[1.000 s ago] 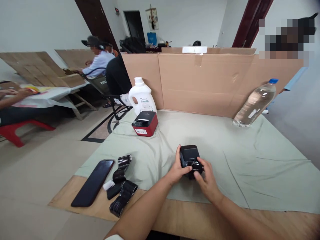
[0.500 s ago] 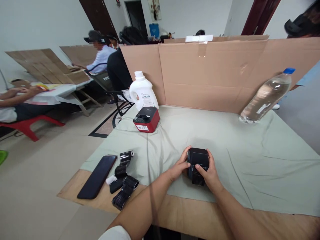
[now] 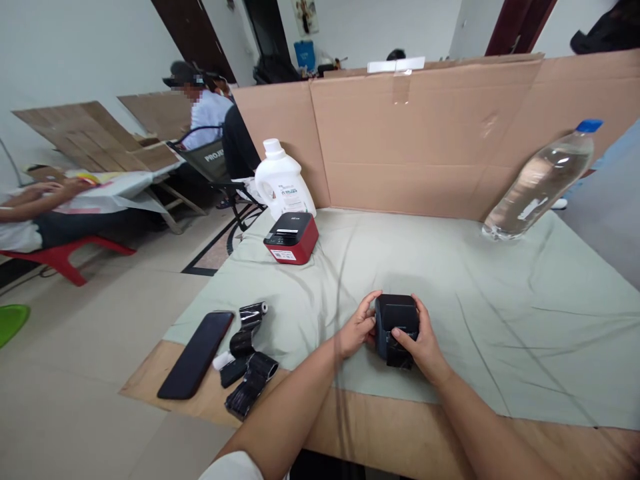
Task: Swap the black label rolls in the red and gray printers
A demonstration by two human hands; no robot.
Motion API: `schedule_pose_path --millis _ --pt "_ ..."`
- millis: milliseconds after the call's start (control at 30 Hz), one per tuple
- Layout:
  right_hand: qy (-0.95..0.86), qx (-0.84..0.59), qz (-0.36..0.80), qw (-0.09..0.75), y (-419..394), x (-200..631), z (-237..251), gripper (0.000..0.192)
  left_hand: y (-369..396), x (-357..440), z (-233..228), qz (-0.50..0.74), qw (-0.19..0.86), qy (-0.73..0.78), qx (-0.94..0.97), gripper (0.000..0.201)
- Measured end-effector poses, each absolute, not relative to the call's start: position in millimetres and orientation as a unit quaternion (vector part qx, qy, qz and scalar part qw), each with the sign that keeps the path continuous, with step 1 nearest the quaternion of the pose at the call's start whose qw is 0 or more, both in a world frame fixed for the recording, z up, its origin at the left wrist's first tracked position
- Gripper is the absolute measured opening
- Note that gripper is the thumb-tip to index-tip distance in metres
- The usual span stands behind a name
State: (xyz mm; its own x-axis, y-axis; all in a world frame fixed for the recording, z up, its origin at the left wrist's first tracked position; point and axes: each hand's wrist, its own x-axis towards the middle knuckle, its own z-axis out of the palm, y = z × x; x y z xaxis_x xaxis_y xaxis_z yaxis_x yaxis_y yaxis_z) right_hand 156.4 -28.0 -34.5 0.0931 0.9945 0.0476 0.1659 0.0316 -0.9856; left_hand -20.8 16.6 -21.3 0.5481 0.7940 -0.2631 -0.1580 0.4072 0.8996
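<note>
A small black portable printer (image 3: pixel 397 312) sits over the cloth near the front edge, with a short piece of shiny black strip (image 3: pixel 399 357) at its near side. My right hand (image 3: pixel 424 340) grips its right side, the thumb lying on the top near the front. At its left side, my left hand (image 3: pixel 361 327) holds on with the forefinger at the far corner and the other fingers curled. My left palm and the printer's underside are hidden.
Left of my arm lie a black phone-like slab (image 3: pixel 196 357) and curled black film strip (image 3: pixel 255 377). Further back stand a red-and-black printer (image 3: pixel 293 239) and a white jug (image 3: pixel 285 180). A water bottle (image 3: pixel 543 183) leans against the cardboard screen (image 3: pixel 420 147). People sit at left.
My left thumb has come off the printer's top and is drawn in at its left side. My right hand keeps its hold. The view has shifted slightly.
</note>
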Motion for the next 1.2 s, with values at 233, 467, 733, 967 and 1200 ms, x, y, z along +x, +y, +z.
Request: schedule_pose_path --millis 233,467,733,967,1200 --pt "-0.500 -0.456 0.538 0.502 -24.5 174.1 -30.7 0.082 16.8 -20.1 -20.9 0.318 0.764 0.365 0.426 0.086" --pt "-0.465 -0.561 0.417 0.543 -16.2 177.1 -25.6 0.044 16.3 -22.2 -22.8 0.313 0.761 0.365 0.436 0.081" --pt "-0.452 -0.615 0.354 0.541 -14.0 179.8 -27.7 0.042 14.5 -22.1 -22.3 0.300 0.738 0.385 0.465 0.071" --pt "-0.495 -0.608 0.351 0.512 -10.6 177.7 -37.2 0.056 18.9 -24.4 -22.4 0.367 0.519 0.449 0.628 0.050" --pt "-0.523 -0.616 0.317 0.497 -8.2 179.2 -48.5 0.052 22.2 -25.2 -28.4 0.354 0.451 0.461 0.677 0.040"
